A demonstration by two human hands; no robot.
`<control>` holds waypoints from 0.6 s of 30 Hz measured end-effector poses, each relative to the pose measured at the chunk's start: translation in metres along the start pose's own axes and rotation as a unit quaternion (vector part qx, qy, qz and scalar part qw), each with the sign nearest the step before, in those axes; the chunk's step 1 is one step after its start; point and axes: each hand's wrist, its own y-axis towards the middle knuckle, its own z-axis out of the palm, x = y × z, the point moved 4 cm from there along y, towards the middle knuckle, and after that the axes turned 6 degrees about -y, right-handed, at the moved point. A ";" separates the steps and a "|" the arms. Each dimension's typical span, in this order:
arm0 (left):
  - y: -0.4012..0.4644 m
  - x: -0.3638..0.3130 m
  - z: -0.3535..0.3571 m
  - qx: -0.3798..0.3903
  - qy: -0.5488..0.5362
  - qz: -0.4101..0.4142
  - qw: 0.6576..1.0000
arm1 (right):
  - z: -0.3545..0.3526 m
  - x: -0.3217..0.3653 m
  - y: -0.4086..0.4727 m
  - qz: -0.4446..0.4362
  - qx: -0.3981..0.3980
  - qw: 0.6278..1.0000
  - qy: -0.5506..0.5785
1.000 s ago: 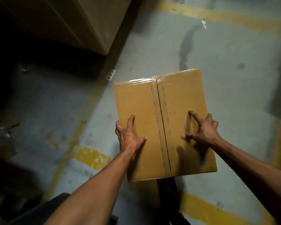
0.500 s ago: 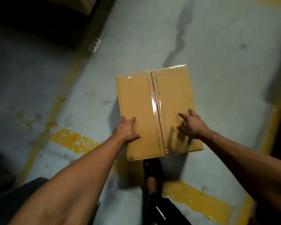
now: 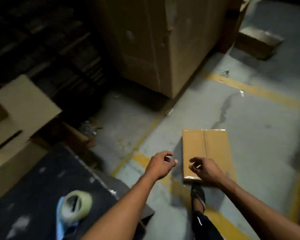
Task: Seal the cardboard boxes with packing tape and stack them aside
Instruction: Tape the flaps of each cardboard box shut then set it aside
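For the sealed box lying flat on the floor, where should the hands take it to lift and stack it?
Probably by its two long side edges, one hand from each side. The sealed box lies flat on the floor, with no handles showing. Left hand and right hand hover empty near its near end.

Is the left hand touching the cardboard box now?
Apart. Head view shows grey floor between left hand and cardboard box.

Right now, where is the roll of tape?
In the head view, the roll of tape sits at the lower left on a dark surface, just left of the left forearm, far from the sealed box.
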 end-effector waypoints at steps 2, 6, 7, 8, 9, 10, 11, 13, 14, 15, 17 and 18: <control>-0.085 0.020 -0.053 -0.057 -0.045 0.028 0.997 | 0.009 0.075 -0.045 -0.069 -0.021 0.997 -0.005; -0.234 0.095 -0.156 -0.183 -0.105 0.049 0.976 | 0.037 0.230 -0.120 -0.192 -0.025 0.981 -0.017; -0.265 0.115 -0.181 -0.220 -0.110 0.049 0.968 | 0.045 0.268 -0.134 -0.223 -0.025 0.974 -0.026; -0.296 0.133 -0.207 -0.254 -0.117 0.045 0.959 | 0.054 0.305 -0.147 -0.255 -0.022 0.966 -0.042; -0.325 0.150 -0.231 -0.288 -0.130 0.038 0.948 | 0.062 0.341 -0.159 -0.285 -0.015 0.956 -0.061; -0.351 0.166 -0.255 -0.321 -0.144 0.029 0.936 | 0.069 0.378 -0.170 -0.314 -0.009 0.946 -0.080; -0.374 0.179 -0.277 -0.351 -0.159 0.022 0.923 | 0.075 0.413 -0.180 -0.341 -0.005 0.935 -0.094; -0.415 0.201 -0.315 -0.404 -0.188 0.014 0.895 | 0.086 0.478 -0.196 -0.380 0.001 0.919 -0.107; -0.433 0.209 -0.331 -0.427 -0.207 0.011 0.880 | 0.091 0.508 -0.202 -0.397 -0.001 0.912 -0.108; -0.449 0.218 -0.345 -0.448 -0.223 0.006 0.866 | 0.098 0.537 -0.207 -0.418 -0.001 0.903 -0.104; -0.477 0.237 -0.368 -0.486 -0.249 -0.001 0.838 | 0.114 0.593 -0.213 -0.459 0.012 0.883 -0.099; -0.489 0.248 -0.379 -0.500 -0.262 -0.005 0.826 | 0.125 0.619 -0.215 -0.475 0.024 0.873 -0.105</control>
